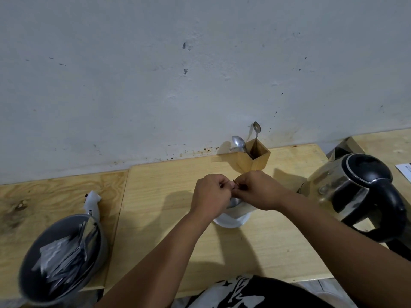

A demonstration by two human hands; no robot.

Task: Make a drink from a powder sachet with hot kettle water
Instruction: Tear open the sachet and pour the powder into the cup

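Note:
My left hand (211, 193) and my right hand (258, 190) meet at the middle of the wooden table (155, 185), both pinching the top edge of a small powder sachet (238, 206). Its silver and tan body hangs down between my wrists. Directly under my hands stands a white cup (232, 220), mostly hidden by them. The steel and black electric kettle (355, 192) sits to the right, lid down, handle toward me.
A grey bowl (26, 274) holding several silver sachets sits at the front left edge. A white crumpled wrapper (92, 202) lies behind it. A wooden holder (253, 158) with spoons and a fork stands against the wall just beyond my hands.

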